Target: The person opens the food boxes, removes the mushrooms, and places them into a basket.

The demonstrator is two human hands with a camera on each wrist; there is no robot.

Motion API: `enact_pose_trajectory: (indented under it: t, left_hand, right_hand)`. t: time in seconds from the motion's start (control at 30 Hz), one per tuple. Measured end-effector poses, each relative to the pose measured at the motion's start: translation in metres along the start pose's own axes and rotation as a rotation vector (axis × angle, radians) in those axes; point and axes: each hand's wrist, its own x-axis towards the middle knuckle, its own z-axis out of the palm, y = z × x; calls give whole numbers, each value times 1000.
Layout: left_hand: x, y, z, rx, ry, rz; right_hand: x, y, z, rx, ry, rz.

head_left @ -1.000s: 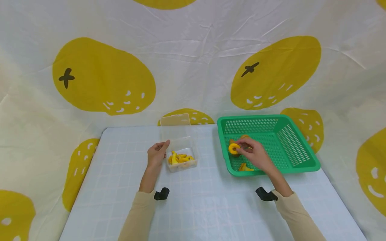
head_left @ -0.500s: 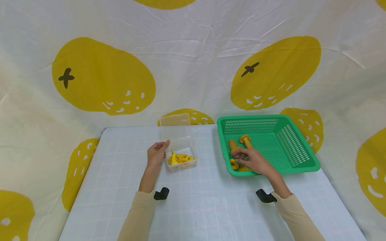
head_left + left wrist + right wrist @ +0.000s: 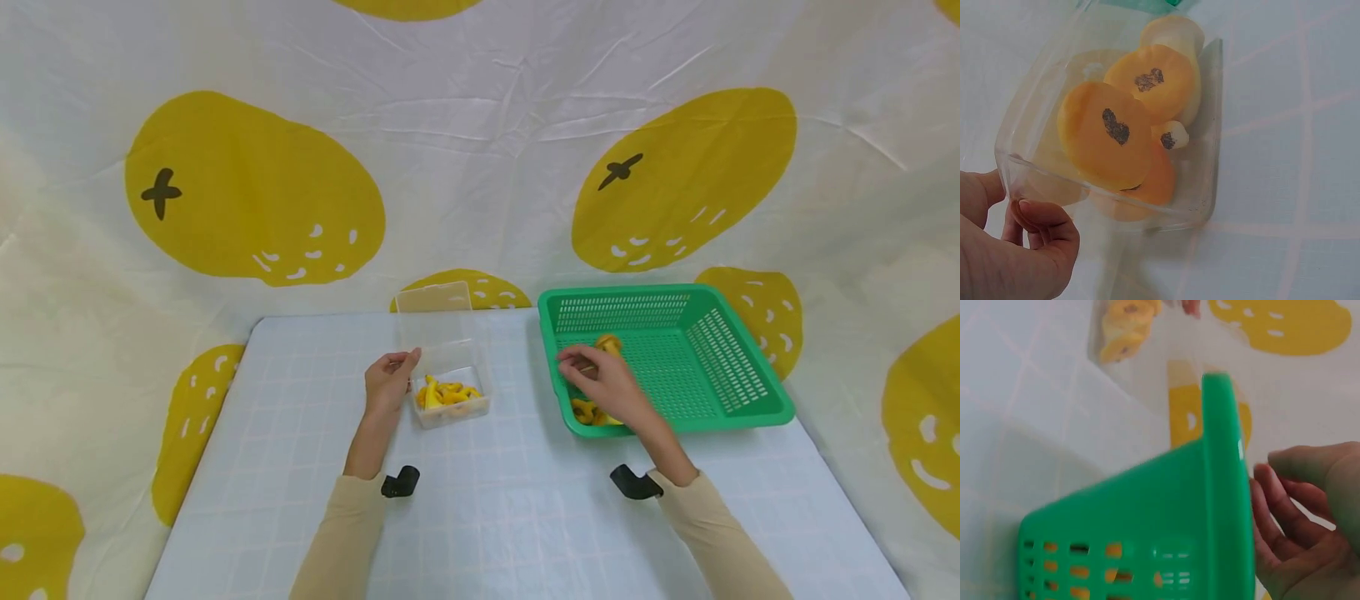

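Observation:
My left hand (image 3: 386,385) holds the left side of a clear plastic box (image 3: 459,414), its lid (image 3: 435,312) raised at the back. Several yellow mushrooms (image 3: 450,393) lie inside; the left wrist view shows rounded orange-yellow mushrooms (image 3: 1105,128) with dark patches through the box wall. Over the left end of a green basket (image 3: 693,379) hovers my right hand (image 3: 606,385), its fingers loosely bent with nothing visible between them. Mushrooms (image 3: 609,342) lie in that end of the basket, partly hidden by the hand. In the right wrist view, the fingers (image 3: 1282,503) are beyond the basket rim (image 3: 1225,462).
A pale checked cloth (image 3: 495,517) covers the table. Behind it hangs a white curtain (image 3: 480,183) printed with big yellow fruit. Between box and basket is a strip of tabletop (image 3: 517,375). The basket's wall stands higher than its contents.
My right hand has let go of a ring-shaped yellow mushroom at the basket's front left, then moved up and left. The left hand and the box have stayed put.

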Motion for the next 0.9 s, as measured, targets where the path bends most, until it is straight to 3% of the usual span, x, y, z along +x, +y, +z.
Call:
enact_pose_trajectory:
  t: [0.17, 0.4, 0.67, 0.9]
  left_hand:
    - [0, 0, -1, 2, -2, 7]
    - [0, 1, 0, -10, -6, 7]
    - [0, 2, 0, -14, -4, 1]
    - [2, 0, 1, -36, -5, 7]
  right_hand:
    - [12, -17, 15, 43, 56, -17]
    - [30, -37, 39, 62, 30, -31]
    - [54, -48, 80, 116, 2, -70]
    - [63, -55, 105, 181, -42, -56]
